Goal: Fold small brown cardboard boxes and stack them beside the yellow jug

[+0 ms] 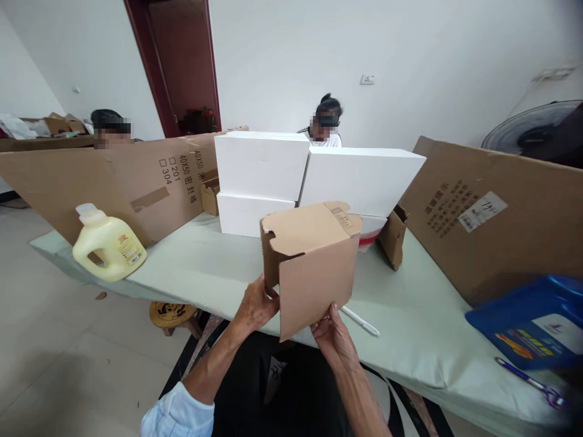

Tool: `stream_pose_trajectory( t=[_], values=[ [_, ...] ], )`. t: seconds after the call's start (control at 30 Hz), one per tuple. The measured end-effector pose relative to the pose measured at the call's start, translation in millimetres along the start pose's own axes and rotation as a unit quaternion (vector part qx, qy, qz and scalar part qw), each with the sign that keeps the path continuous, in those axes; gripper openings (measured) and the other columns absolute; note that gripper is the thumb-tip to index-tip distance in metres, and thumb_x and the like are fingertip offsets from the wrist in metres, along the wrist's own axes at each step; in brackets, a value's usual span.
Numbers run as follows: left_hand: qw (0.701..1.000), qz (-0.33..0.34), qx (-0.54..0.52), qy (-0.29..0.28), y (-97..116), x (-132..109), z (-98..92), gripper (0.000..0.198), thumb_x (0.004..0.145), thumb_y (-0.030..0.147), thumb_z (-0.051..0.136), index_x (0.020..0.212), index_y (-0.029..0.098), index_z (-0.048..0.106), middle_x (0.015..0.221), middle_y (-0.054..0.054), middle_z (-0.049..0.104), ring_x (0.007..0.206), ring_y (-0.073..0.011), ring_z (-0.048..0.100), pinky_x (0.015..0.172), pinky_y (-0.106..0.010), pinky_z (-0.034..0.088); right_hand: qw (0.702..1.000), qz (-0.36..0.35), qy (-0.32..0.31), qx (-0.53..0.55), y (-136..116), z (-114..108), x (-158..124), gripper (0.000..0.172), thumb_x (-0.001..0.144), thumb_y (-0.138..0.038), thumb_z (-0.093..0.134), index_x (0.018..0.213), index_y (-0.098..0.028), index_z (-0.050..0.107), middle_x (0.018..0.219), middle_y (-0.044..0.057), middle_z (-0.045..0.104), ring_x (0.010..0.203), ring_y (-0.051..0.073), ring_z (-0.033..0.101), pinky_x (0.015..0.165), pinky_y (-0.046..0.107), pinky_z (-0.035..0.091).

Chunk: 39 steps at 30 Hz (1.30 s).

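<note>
A brown cardboard box [319, 282] is held up at the table's front edge, tilted, with its open side toward the left. My left hand [257, 306] grips its lower left edge, the fingers partly hidden behind the cardboard. At the lower right, my right hand [334, 334] pinches the bottom edge with the thumb on the front panel. A white pen [361, 320] lies on the table just right of the box. Behind it stand stacked white boxes [262, 167], and a brown cardboard piece [392, 238] leans beside them.
Large cardboard sheets stand at the left [109, 188] and right [514, 243] of the green-covered table [200, 261]. A yellow detergent jug [107, 246] is at left; a blue jug [532, 321] and purple pen [523, 376] at right. A wooden stool [170, 314] is below. Two people sit beyond.
</note>
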<state>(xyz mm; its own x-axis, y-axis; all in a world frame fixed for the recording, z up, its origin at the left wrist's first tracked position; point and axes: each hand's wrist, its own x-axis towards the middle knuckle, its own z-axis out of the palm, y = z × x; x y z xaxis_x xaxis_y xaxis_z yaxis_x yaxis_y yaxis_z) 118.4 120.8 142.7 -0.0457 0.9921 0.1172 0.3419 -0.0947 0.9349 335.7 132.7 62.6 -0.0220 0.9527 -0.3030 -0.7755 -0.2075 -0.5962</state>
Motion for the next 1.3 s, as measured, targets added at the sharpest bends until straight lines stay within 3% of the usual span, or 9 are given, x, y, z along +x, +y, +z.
stream_pose_trajectory(
  t=[0.17,0.4,0.57,0.73,0.87,0.93,1.07,1.2,1.3],
  values=[
    [1.0,0.002,-0.003,0.001,6.1,-1.9,22.4,0.046,0.072,0.019,0.08,0.114,0.023,0.06,0.083,0.003,0.072,0.072,-0.0168,0.067,0.061,-0.024,0.043,0.999,0.004,0.006,0.032,-7.8,-8.0,-2.8,0.053,0.051,-0.042,0.109,0.091,-0.028,0.077,0.085,-0.008,0.082,0.062,0.011,0.07,0.05,0.02,0.053],
    [0.997,0.033,-0.062,-0.022,15.0,0.0,30.1,0.03,0.079,0.02,0.076,0.101,0.023,0.055,0.082,0.002,0.067,0.07,-0.0139,0.061,0.061,-0.024,0.041,0.999,-0.022,-0.009,0.049,-9.3,-20.0,1.8,0.046,0.059,-0.04,0.107,0.093,-0.029,0.077,0.091,-0.007,0.083,0.067,0.013,0.073,0.056,0.022,0.058],
    [0.949,0.024,-0.284,-0.136,10.3,6.3,34.5,0.049,0.073,0.024,0.085,0.113,0.019,0.058,0.097,-0.003,0.074,0.086,-0.0167,0.069,0.078,-0.027,0.052,0.998,-0.051,0.01,0.028,-11.4,-31.1,10.5,0.04,0.071,-0.04,0.101,0.101,-0.03,0.076,0.1,-0.007,0.084,0.084,0.015,0.078,0.068,0.026,0.064],
    [0.921,0.027,-0.342,-0.184,8.4,7.3,33.9,0.043,0.068,0.017,0.084,0.108,0.017,0.069,0.102,-0.006,0.076,0.089,-0.0168,0.067,0.076,-0.025,0.051,0.997,-0.063,0.029,0.024,-20.2,-30.5,8.6,0.047,0.066,-0.035,0.102,0.106,-0.03,0.076,0.105,-0.006,0.083,0.091,0.015,0.078,0.068,0.024,0.063],
    [0.928,0.067,-0.323,-0.173,11.2,13.3,17.5,0.04,0.076,0.027,0.08,0.115,0.017,0.076,0.117,-0.01,0.078,0.107,-0.0248,0.07,0.084,-0.03,0.055,0.996,-0.087,0.033,0.008,-31.9,-29.8,-0.2,0.052,0.058,-0.039,0.106,0.1,-0.029,0.076,0.1,-0.004,0.083,0.091,0.018,0.077,0.072,0.026,0.064],
    [0.926,0.084,-0.336,-0.149,13.3,20.4,7.8,0.051,0.08,0.041,0.079,0.125,0.016,0.075,0.124,-0.013,0.077,0.114,-0.0291,0.07,0.09,-0.034,0.057,0.993,-0.104,0.039,-0.034,-36.5,-32.7,-7.4,0.049,0.057,-0.042,0.106,0.094,-0.027,0.076,0.089,-0.004,0.08,0.077,0.016,0.073,0.065,0.025,0.062],
    [0.957,0.04,-0.287,-0.025,12.5,33.3,4.4,0.061,0.073,0.058,0.088,0.113,0.012,0.078,0.112,-0.014,0.081,0.103,-0.0292,0.074,0.092,-0.037,0.058,0.982,-0.115,0.035,-0.147,-44.6,-45.9,-28.6,0.053,0.056,-0.056,0.104,0.071,-0.022,0.067,0.056,-0.007,0.056,0.047,0.008,0.043,0.045,0.022,0.04],
    [0.98,-0.017,-0.192,-0.048,-7.5,37.7,10.3,0.067,0.071,0.073,0.083,0.101,0.013,0.078,0.092,-0.012,0.081,0.081,-0.0266,0.075,0.071,-0.035,0.061,0.934,-0.199,0.064,-0.289,-86.8,-67.2,-52.4,0.065,0.061,-0.079,0.091,0.06,-0.021,0.062,0.047,-0.004,0.046,0.046,0.011,0.039,0.049,0.028,0.038],
    [0.992,-0.037,-0.117,-0.027,-37.2,39.6,1.3,0.074,0.063,0.081,0.081,0.098,0.016,0.078,0.093,-0.013,0.082,0.077,-0.0268,0.076,0.065,-0.035,0.062,0.799,-0.378,0.222,-0.413,-158.2,-81.8,-68.5,0.067,0.074,-0.082,0.078,0.048,-0.023,0.057,0.049,0.002,0.053,0.055,0.018,0.052,0.061,0.034,0.045]
  ],
)
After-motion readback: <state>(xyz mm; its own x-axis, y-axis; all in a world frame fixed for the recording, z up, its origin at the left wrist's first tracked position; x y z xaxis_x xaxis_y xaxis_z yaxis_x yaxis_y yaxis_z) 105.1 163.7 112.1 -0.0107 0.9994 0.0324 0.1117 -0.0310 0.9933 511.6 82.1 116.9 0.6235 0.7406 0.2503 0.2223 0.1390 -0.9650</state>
